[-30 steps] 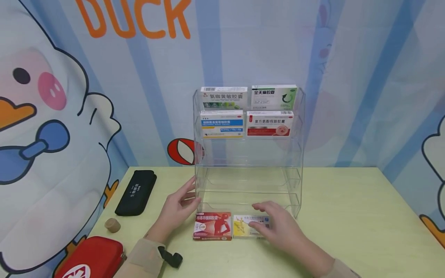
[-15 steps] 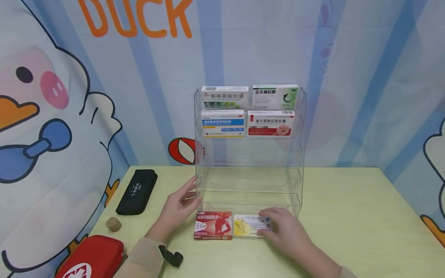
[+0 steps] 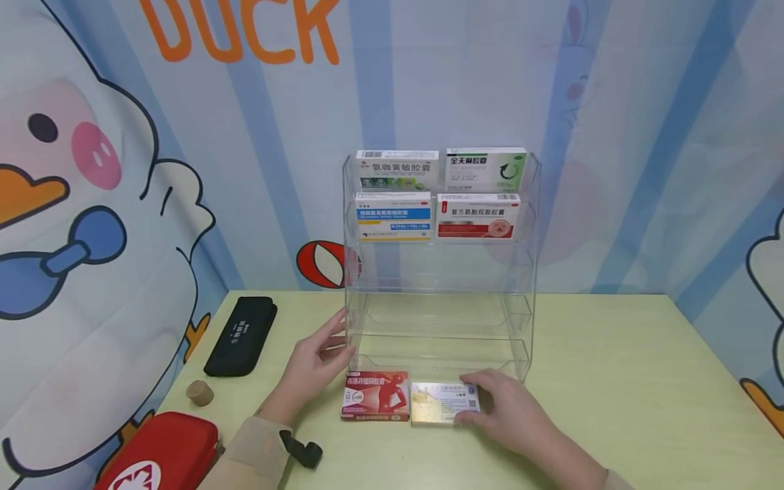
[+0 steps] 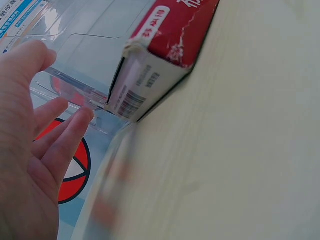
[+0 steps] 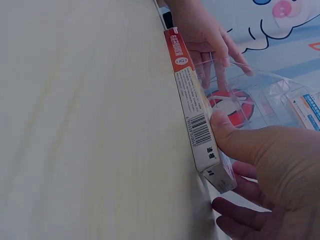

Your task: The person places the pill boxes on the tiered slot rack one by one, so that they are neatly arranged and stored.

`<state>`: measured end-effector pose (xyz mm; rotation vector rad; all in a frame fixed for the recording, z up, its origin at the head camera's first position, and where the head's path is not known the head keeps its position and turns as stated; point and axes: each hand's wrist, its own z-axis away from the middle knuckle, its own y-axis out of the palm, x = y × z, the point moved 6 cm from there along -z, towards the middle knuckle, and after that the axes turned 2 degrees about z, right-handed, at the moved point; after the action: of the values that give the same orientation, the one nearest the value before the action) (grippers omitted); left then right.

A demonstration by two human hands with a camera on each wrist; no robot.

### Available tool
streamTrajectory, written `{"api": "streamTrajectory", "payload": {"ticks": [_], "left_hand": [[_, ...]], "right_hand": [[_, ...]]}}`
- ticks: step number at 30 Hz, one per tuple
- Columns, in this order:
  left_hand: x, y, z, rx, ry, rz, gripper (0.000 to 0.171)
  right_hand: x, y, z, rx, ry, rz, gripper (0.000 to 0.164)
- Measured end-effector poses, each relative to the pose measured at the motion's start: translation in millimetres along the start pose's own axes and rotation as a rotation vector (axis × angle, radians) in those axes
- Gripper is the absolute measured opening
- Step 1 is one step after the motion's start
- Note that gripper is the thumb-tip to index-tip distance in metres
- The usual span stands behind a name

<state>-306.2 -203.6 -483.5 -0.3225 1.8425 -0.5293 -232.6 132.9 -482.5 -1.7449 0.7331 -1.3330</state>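
My right hand (image 3: 508,412) pinches the right end of a white and yellow medicine box (image 3: 437,403) low at the table, its front glinting with light. In the right wrist view the thumb presses one edge of this white box (image 5: 197,135), with fingers on the far side. Left of it lies a red medicine box (image 3: 375,396). My left hand (image 3: 315,367) rests at the left side of a clear acrylic display rack (image 3: 441,337). In the left wrist view, that hand's fingers (image 4: 67,140) are loosely spread beside the rack wall, thumb in front.
Two boxes, one grey-green (image 3: 398,170) and one white-green (image 3: 486,170), stand on the rack's top tier. Below them are a blue-white box (image 3: 394,216) and a red-white box (image 3: 478,216). A black case (image 3: 241,337), a cork-like stub (image 3: 199,393) and a red pouch (image 3: 162,449) lie left.
My right hand has closed on the white and yellow box, whose front edge has shifted slightly towards me and now catches the light. The left hand stays at the rack.
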Motion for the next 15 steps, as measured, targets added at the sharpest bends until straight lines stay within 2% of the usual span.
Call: {"api": "streamTrajectory", "payload": {"ticks": [4, 10, 15], "left_hand": [[-1.0, -0.4, 0.2, 0.001, -0.004, 0.001, 0.074], [-2.4, -0.5, 0.1, 0.002, -0.001, 0.008, 0.073], [-1.8, -0.6, 0.3, 0.001, -0.005, 0.014, 0.073]], "right_hand": [[-1.6, -3.3, -1.0, -0.024, 0.004, -0.064, 0.063], [-6.0, -8.6, -4.7, -0.064, -0.043, -0.263, 0.037], [-5.9, -15.3, -7.9, -0.086, -0.085, -0.325, 0.026]]}}
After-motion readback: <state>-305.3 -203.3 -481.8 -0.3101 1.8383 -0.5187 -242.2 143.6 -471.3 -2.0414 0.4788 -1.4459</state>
